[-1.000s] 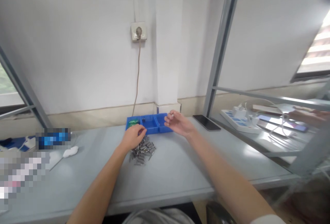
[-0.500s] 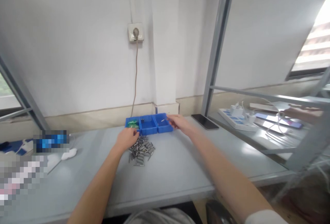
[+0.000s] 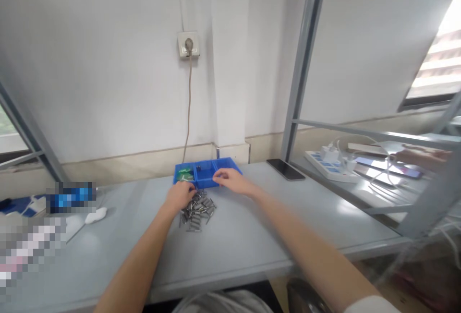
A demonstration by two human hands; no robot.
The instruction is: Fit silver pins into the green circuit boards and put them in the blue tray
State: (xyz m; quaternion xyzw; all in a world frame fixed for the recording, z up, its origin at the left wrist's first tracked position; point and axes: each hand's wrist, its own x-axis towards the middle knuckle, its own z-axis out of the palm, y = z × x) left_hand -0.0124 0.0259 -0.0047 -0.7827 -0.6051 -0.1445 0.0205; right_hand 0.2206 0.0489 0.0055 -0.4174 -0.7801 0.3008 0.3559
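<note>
A pile of small metal pins (image 3: 198, 211) lies on the grey table in front of a blue three-compartment tray (image 3: 205, 183). At the pile's upper left edge is my left hand (image 3: 180, 195), its fingers bent together and close to the pins; whatever they may hold is hidden. My right hand (image 3: 232, 181) hovers at the tray's front wall by the middle and right compartments, fingers loosely curved and apart, with nothing visible in them. Green pieces (image 3: 185, 174) fill part of the left compartment. A few small dark parts (image 3: 199, 168) sit in the middle one.
A dark phone (image 3: 285, 169) lies on the table (image 3: 252, 236) right of the tray. Beyond the metal frame post (image 3: 302, 73) are a white power strip (image 3: 329, 166), cables, and another person's hand (image 3: 421, 158). A white object with a cable (image 3: 96, 215) rests at the left.
My right hand has moved left from the right compartment toward the middle of the tray; the thin pin seen at its fingertips no longer shows. My left hand has barely shifted beside the pile.
</note>
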